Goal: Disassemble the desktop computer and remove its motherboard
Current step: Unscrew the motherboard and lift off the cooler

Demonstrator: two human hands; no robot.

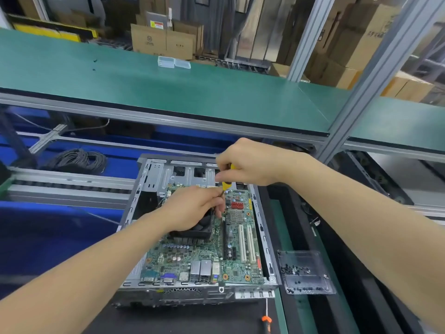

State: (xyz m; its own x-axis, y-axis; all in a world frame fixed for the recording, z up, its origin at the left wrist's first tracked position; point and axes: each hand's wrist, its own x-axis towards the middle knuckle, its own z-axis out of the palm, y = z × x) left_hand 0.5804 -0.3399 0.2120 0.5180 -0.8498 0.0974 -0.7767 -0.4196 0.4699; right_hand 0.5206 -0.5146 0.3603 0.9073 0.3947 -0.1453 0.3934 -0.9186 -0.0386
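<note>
An open desktop case lies flat in front of me with its green motherboard still inside. My right hand grips the yellow handle of a screwdriver held upright over the board's far end. My left hand lies over the black CPU fan and pinches the screwdriver's shaft near the tip. The tip itself is hidden behind my left fingers.
A clear plastic tray with several small black screws sits right of the case. An orange-handled screwdriver lies near the front edge. A green shelf with clear boxes runs above. Coiled black cable lies at left.
</note>
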